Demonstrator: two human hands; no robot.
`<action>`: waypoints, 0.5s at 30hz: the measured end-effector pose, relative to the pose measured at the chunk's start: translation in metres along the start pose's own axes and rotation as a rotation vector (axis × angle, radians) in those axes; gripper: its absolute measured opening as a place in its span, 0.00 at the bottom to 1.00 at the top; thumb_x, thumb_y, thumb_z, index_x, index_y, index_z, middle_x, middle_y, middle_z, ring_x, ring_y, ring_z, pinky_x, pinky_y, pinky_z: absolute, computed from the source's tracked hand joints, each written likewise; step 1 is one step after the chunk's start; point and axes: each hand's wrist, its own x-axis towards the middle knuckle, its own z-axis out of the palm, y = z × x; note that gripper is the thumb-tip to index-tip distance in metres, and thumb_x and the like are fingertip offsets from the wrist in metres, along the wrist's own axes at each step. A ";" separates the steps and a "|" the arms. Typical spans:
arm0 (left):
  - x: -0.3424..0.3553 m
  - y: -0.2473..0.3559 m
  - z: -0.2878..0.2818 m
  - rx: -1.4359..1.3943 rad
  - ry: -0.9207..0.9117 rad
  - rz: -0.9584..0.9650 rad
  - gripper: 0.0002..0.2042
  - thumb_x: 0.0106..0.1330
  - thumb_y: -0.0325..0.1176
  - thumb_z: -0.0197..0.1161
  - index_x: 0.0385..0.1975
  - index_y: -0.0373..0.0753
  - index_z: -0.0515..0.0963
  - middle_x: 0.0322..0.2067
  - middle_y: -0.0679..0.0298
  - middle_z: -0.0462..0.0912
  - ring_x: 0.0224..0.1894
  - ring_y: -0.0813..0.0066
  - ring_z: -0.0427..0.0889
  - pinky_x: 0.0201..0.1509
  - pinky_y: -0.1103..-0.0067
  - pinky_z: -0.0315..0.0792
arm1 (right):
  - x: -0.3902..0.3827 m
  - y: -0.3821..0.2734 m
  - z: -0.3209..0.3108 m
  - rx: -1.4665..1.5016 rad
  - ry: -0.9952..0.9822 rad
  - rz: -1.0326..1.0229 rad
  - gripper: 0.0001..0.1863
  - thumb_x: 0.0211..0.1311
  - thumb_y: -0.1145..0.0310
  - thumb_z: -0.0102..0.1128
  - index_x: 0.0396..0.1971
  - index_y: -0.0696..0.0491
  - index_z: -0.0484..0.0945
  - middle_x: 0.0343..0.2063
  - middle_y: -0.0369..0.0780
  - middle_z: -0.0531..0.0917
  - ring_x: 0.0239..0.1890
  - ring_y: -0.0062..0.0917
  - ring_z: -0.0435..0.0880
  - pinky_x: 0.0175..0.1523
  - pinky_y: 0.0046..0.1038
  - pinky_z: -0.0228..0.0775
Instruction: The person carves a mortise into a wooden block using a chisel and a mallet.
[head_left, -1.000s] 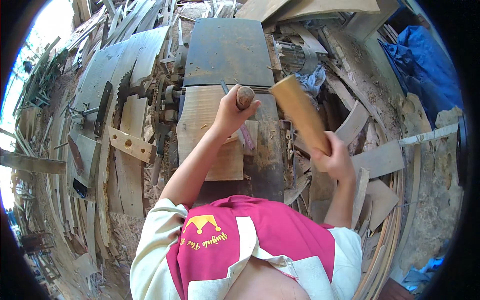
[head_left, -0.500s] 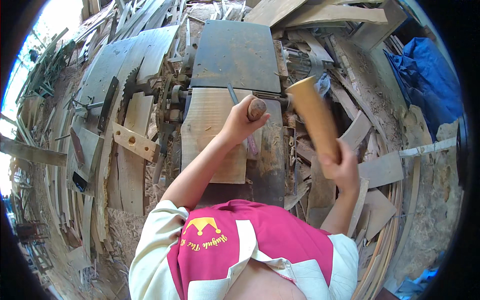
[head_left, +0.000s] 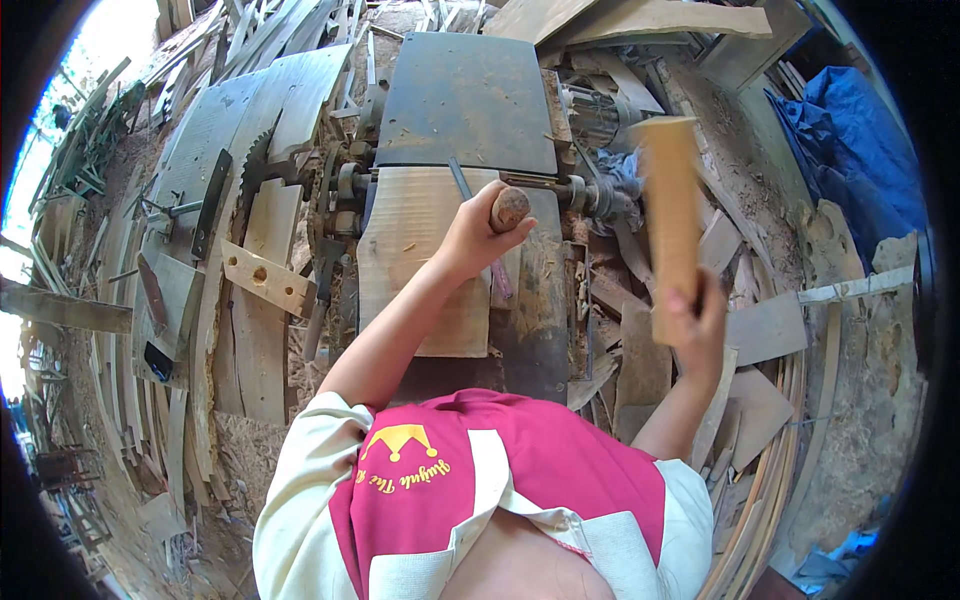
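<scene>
My left hand (head_left: pixel 472 236) is closed round an upright wood-handled chisel (head_left: pixel 510 210). Its round, worn butt faces up, and its blade is hidden beneath the hand. Under it lies a pale board (head_left: pixel 418 290) with a few wood chips on top. A slim tool with a grey metal shaft (head_left: pixel 460 178) and what looks like a purplish handle (head_left: pixel 502 281) lies slanting across the board, partly covered by the hand. To the right, my right hand (head_left: pixel 697 325) grips the lower end of a wooden mallet (head_left: pixel 672 205), held up apart from the chisel and blurred by motion.
The board rests on a machine with a dark metal bed (head_left: pixel 465 105) and a shaft assembly (head_left: pixel 600 200) at its right. At left are a toothed saw blade (head_left: pixel 255 160) and a wooden block with holes (head_left: pixel 265 280). A blue tarp (head_left: pixel 850 150) hangs at right; offcuts surround everything.
The mallet has swung rightward, away from the chisel, and now stands more upright. My left hand keeps its hold on the chisel in about the same place.
</scene>
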 end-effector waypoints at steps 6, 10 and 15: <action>0.001 -0.002 0.010 -0.012 -0.017 0.016 0.13 0.53 0.31 0.66 0.29 0.36 0.67 0.21 0.67 0.70 0.25 0.83 0.64 0.29 0.83 0.65 | 0.004 -0.011 0.056 0.926 0.120 -0.220 0.24 0.55 0.52 0.54 0.41 0.58 0.67 0.29 0.45 0.76 0.30 0.30 0.77 0.36 0.32 0.70; 0.001 -0.024 0.002 -0.078 -0.103 0.006 0.13 0.53 0.30 0.65 0.32 0.34 0.68 0.22 0.65 0.72 0.26 0.82 0.66 0.30 0.82 0.67 | 0.005 -0.038 0.049 -0.360 -0.474 -0.066 0.23 0.53 0.52 0.56 0.38 0.57 0.69 0.29 0.40 0.77 0.30 0.28 0.77 0.34 0.30 0.69; 0.001 -0.014 -0.007 -0.042 -0.009 0.105 0.11 0.53 0.28 0.65 0.32 0.35 0.69 0.23 0.69 0.70 0.27 0.86 0.66 0.30 0.86 0.65 | -0.006 -0.004 0.032 0.409 -0.034 0.121 0.20 0.57 0.56 0.53 0.37 0.59 0.68 0.24 0.41 0.78 0.24 0.27 0.78 0.31 0.26 0.69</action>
